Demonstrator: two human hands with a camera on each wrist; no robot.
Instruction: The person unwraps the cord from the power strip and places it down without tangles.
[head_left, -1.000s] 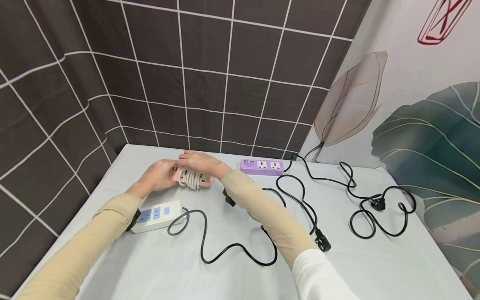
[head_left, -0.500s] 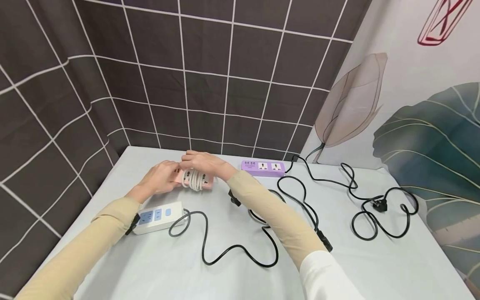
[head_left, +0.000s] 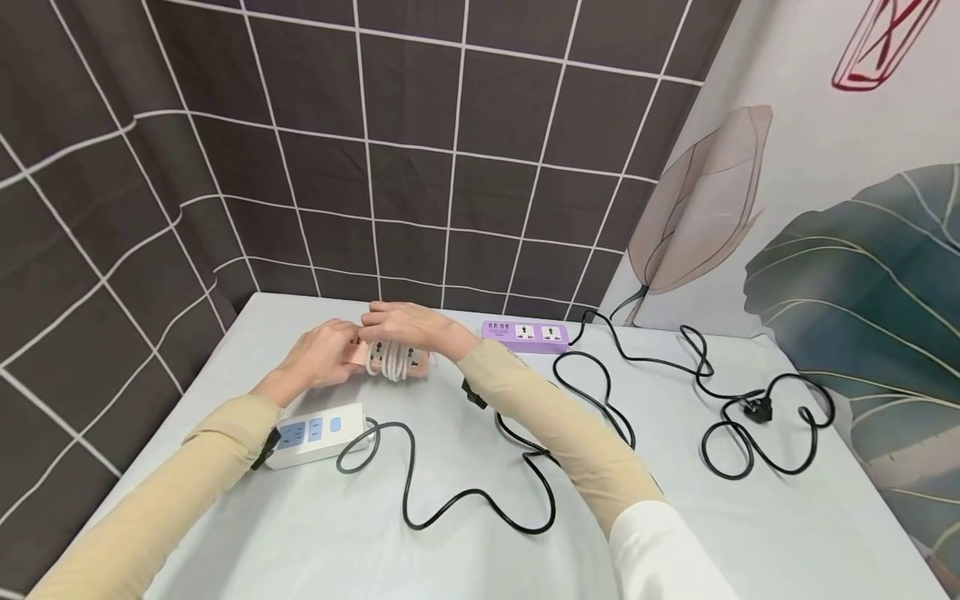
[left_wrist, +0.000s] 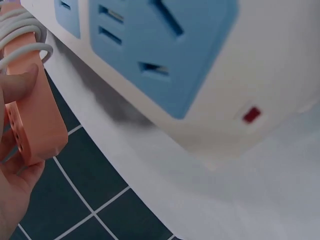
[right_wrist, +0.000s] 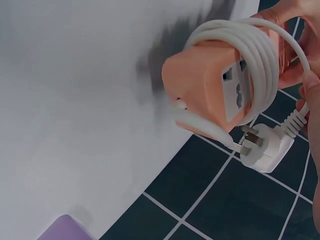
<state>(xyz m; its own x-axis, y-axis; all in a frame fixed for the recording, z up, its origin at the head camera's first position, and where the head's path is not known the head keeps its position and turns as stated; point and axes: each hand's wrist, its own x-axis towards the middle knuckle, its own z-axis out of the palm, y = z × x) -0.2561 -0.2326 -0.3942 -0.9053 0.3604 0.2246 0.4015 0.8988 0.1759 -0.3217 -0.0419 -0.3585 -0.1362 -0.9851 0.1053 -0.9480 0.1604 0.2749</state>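
Note:
A salmon-pink power strip (head_left: 421,364) is held up over the back left of the table, with its white cord (right_wrist: 252,55) wound several times around it. My left hand (head_left: 318,354) grips the strip's far end, thumb on one face and fingers on the other, as the left wrist view shows. My right hand (head_left: 412,325) pinches the loose end of the cord just behind the white plug (right_wrist: 265,150). That plug hangs beside the strip, its metal prongs turned toward it. The head view hides the plug behind my right hand.
A white power strip (head_left: 318,437) with blue sockets lies by my left wrist, its black cord (head_left: 480,490) curving across the table. The purple power strip (head_left: 525,336) sits at the back, right of my hands. A black plug (head_left: 758,408) and looped cord lie at the right.
The wrapped power strip and both hands have shifted slightly right. My right forearm has swung a little right and now covers the black plug at the lower right.

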